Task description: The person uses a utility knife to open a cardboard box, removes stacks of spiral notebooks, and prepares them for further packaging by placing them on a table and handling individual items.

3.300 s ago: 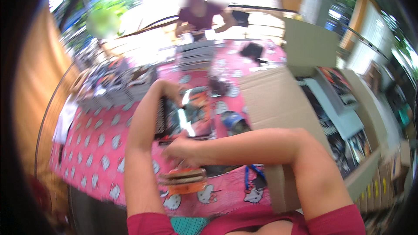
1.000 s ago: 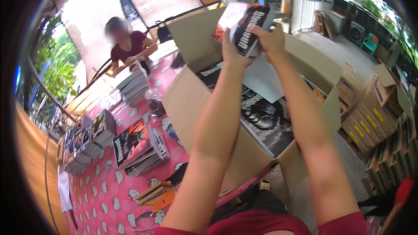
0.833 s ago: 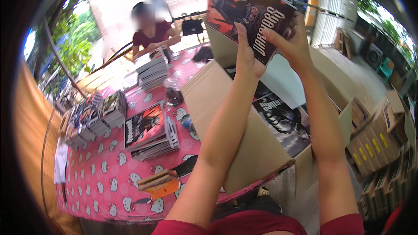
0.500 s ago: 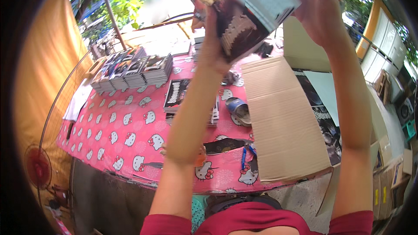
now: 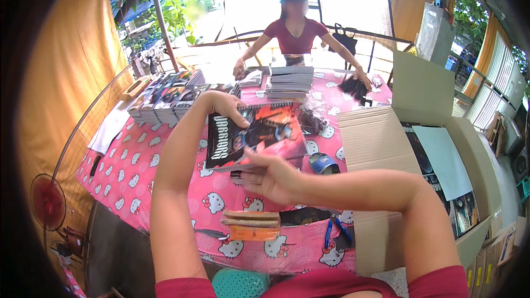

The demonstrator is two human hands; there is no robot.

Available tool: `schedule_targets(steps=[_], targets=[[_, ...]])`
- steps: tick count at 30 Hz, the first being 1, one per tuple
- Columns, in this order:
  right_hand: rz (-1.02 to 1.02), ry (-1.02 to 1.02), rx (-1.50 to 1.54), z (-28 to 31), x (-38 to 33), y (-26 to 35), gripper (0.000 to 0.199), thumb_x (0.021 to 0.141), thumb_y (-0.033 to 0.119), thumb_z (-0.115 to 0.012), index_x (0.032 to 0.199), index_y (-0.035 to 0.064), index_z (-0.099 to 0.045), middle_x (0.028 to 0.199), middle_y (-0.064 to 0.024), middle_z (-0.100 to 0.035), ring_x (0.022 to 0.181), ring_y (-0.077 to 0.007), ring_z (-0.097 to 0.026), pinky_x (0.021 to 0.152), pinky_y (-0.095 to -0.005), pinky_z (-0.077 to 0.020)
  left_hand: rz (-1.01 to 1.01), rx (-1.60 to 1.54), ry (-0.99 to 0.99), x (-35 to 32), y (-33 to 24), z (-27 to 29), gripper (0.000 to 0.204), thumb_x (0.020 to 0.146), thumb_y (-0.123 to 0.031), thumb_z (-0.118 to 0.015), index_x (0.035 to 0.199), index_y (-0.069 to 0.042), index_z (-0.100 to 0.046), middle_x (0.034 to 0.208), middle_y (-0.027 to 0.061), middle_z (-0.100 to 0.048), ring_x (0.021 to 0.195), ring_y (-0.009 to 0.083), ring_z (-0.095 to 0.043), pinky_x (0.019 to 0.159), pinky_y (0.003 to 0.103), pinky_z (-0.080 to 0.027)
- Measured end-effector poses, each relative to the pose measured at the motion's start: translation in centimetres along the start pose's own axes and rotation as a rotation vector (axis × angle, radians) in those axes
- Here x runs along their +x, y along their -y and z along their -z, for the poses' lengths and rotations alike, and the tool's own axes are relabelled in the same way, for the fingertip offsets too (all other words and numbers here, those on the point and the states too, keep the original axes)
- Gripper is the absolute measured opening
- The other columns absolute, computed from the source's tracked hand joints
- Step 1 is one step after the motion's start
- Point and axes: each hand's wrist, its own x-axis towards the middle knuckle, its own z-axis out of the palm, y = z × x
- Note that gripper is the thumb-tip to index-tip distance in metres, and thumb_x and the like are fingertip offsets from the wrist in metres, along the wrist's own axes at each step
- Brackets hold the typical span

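A spiral-bound notebook (image 5: 259,132) with a red and dark picture cover is held face up above the table. My left hand (image 5: 223,106) grips its far left corner, thumb pressed on the cover. At its near edge is my right hand (image 5: 276,176), slightly blurred, thumb over the cover and fingers stretched below the edge. Under the notebook, partly hidden, lie more booklets (image 5: 237,178). Close by are a blue-labelled can (image 5: 323,164), a wrapped orange block (image 5: 253,233), blue-handled pliers (image 5: 329,233) and a dark flat strip (image 5: 306,215).
An open cardboard box (image 5: 375,132) at right holds dark-covered printed items and a pale sheet (image 5: 444,160). Stacks of notebooks (image 5: 165,96) stand far left, another stack (image 5: 290,81) at the back. Across the table, a person (image 5: 295,33) reaches out both arms. A red fan (image 5: 47,203) stands left.
Both hands have come down from high near the box; the left carried a thick bundle of booklets. My right hand moved leftward to the notebook's near edge. The person opposite is now visible.
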Motion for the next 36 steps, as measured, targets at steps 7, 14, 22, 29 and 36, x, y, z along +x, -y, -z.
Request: schedule_targets(steps=[7, 14, 22, 29, 36], targets=[[-0.018, -0.032, -0.12, 0.7, 1.4, -1.1, 0.037, 0.083, 0.031, -0.061, 0.111, 0.0087, -0.052, 0.111, -0.0049, -0.051, 0.107, -0.02, -0.047, 0.092, -0.0378, -0.0312, -0.044, -0.006, 0.199, 6.4, 2.2, 0.5, 0.083, 0.06, -0.037, -0.078, 0.124, 0.003, -0.042, 0.125, 0.0185, -0.048, 0.118, 0.0213, -0.044, 0.098, 0.031, -0.034], [0.278, 0.363, -1.106, 0.0, -9.8, 6.6, 0.037, 0.082, 0.024, -0.064, 0.111, 0.0033, -0.056, 0.099, -0.0054, -0.061, 0.086, -0.014, -0.057, 0.073, -0.0277, -0.0459, -0.191, -0.707, -0.31, -5.4, -6.7, -6.9, 0.045, 0.074, -0.026, -0.064, 0.111, -0.002, -0.053, 0.112, 0.0127, -0.054, 0.105, 0.0186, -0.051, 0.089, 0.028, -0.04], [0.377, -1.427, -1.92, 19.8, -31.4, 15.8, 0.06, 0.075, 0.05, -0.061, 0.104, -0.003, -0.059, 0.102, -0.019, -0.06, 0.096, -0.0304, -0.058, 0.085, -0.0381, -0.044, -0.135, 0.42, -0.106, 6.2, -5.8, -1.1, 0.105, 0.048, -0.042, -0.083, 0.136, -0.014, -0.032, 0.144, 0.0235, -0.013, 0.131, 0.0343, -0.024, 0.105, 0.037, -0.026], [-0.189, -1.339, -1.879, 24.3, -32.9, 14.5, 0.065, 0.069, 0.052, -0.065, 0.1, -0.0049, -0.059, 0.1, -0.0238, -0.059, 0.093, -0.0342, -0.058, 0.081, -0.0395, -0.0455, -0.614, 0.22, -0.25, 2.3, -15.9, -4.8, 0.098, 0.055, -0.042, -0.08, 0.135, -0.011, -0.034, 0.143, 0.0258, -0.013, 0.13, 0.0373, -0.024, 0.104, 0.041, -0.026], [0.498, -1.596, -1.905, 24.1, -36.8, 15.6, 0.039, 0.067, 0.031, -0.069, 0.093, 0.0026, -0.062, 0.086, -0.0209, -0.063, 0.08, -0.0315, -0.062, 0.072, -0.0391, -0.0481, -0.804, -0.291, -0.375, -2.2, -23.8, -9.8, 0.086, 0.064, -0.036, -0.077, 0.133, -0.006, -0.036, 0.139, 0.0213, -0.029, 0.125, 0.0355, -0.035, 0.1, 0.042, -0.031]])
